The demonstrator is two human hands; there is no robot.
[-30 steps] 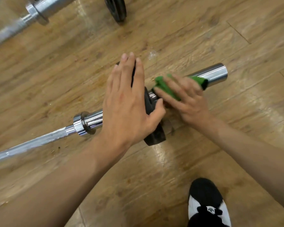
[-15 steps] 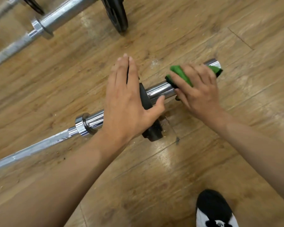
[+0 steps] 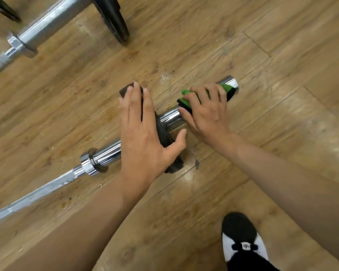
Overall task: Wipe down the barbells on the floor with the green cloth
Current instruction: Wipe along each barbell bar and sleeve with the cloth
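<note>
The room is bright and evenly lit from overhead. Washed-out glare lies across the glossy wood-plank floor (image 3: 311, 137) on the right, with a smaller sheen in the near middle. The nearer chrome steel barbell (image 3: 170, 118) carries hard white highlights along its sleeve and collar. Shadows are soft and short, tucked under the black round weight plate (image 3: 162, 132) and the bar. The second chrome barbell (image 3: 47, 26) at far left is smeared and soft. The wide lens bows the planks and stretches both forearms at the near edges. The green cloth (image 3: 187, 101) shows vivid colour, and the black-and-white shoe (image 3: 241, 243) at near right looks fairly crisp.
</note>
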